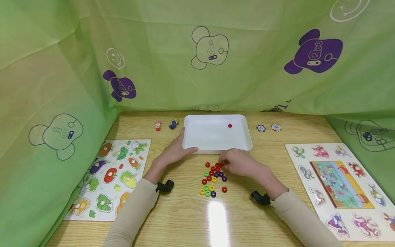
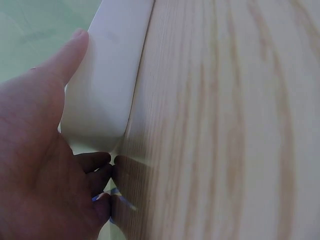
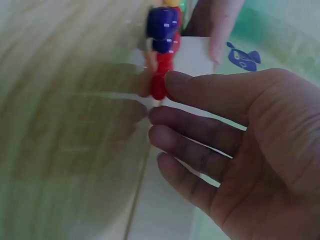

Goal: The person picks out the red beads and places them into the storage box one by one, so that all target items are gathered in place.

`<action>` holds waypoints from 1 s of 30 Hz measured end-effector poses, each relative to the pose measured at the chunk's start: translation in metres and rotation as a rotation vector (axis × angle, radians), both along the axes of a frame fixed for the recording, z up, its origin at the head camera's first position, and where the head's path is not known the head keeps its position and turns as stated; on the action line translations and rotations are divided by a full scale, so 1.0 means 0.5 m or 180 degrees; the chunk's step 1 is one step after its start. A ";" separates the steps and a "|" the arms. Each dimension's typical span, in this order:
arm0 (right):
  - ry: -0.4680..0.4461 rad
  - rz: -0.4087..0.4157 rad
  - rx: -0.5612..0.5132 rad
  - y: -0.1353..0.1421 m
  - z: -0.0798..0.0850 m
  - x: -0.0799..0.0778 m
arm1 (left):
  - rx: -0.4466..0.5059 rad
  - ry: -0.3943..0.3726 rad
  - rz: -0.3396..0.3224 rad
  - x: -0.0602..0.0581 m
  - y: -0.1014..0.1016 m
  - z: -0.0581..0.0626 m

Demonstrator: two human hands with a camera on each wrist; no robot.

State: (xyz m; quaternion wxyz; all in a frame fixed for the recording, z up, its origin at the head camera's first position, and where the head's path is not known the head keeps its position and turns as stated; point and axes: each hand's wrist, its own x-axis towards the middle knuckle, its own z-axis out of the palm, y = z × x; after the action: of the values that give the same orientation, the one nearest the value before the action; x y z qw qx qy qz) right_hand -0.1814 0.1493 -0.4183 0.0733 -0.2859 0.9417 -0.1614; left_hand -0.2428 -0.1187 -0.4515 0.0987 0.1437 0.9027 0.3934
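In the head view, my left hand (image 1: 172, 150) lies against the near left corner of a white tray (image 1: 193, 151). Its thumb extends along the front wall and its other fingers reach along the left side; the left wrist view shows that thumb (image 2: 75, 52) on the white wall. My right hand (image 1: 240, 163) is at the far right edge of a cluster of small ring beads. Between its thumb and a mostly hidden index finger it pinches a red ring bead (image 3: 158, 89). Inside the tray sits one red bead (image 1: 229, 126).
Loose yellow beads (image 1: 202, 191), purple beads (image 1: 213, 194), green and red ones lie before the tray. Two small figures (image 1: 158, 126) stand left of it, two poker chips (image 1: 261, 128) right. A vegetable puzzle board (image 1: 108, 192) and a sea-animal board (image 1: 318, 199) flank the table.
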 end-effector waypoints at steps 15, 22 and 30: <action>0.0061 0.0066 -0.0008 -0.010 0.000 -0.003 | -0.0007 -0.0013 0.0044 0.000 0.001 -0.001; 0.0170 -0.0038 -0.0165 -0.003 0.032 -0.021 | 0.0098 0.0019 0.0014 0.000 -0.002 -0.003; 0.0251 -0.0330 -0.0452 0.016 0.051 -0.074 | 0.0055 0.0036 0.0026 -0.001 0.002 -0.007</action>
State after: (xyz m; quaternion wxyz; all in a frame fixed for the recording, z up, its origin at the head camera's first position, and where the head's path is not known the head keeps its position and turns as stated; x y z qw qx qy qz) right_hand -0.2184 0.1574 -0.3928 0.0071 -0.2474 0.9436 -0.2200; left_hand -0.2432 -0.1176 -0.4548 0.0908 0.1430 0.9004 0.4007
